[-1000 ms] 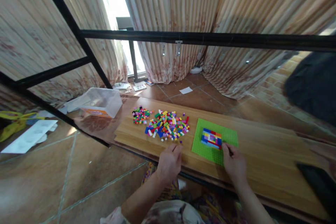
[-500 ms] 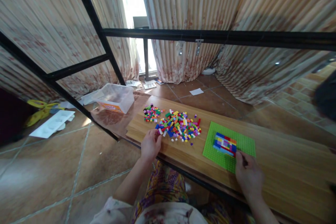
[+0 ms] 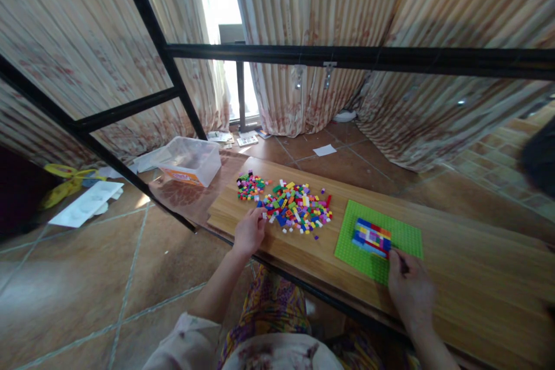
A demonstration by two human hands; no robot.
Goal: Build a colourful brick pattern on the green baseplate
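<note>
My left hand (image 3: 250, 232) is at the near left edge of a loose pile of coloured toy bricks (image 3: 299, 205). Its fingertips are drawn together among blue and white bricks; whatever lies between them is too small to make out. Over on the right, a green studded baseplate (image 3: 347, 243) bears a low block of joined bricks (image 3: 372, 237) in blue, red, yellow, purple and orange. My right hand (image 3: 411, 286) rests at the near right corner of that block, thumb and fingers curled into a pinch. Its fingertips are partly hidden, so what they grip does not show.
A smaller heap of bricks (image 3: 251, 186) lies left of the main pile on the wooden board (image 3: 468, 277). Beyond the board's left end stands a clear plastic bin (image 3: 195, 159). A black metal rail (image 3: 277, 53) runs across behind, before curtains (image 3: 303, 6).
My left hand has shifted slightly up and turned a little at the pile's edge. My right hand stays at the corner of the joined bricks.
</note>
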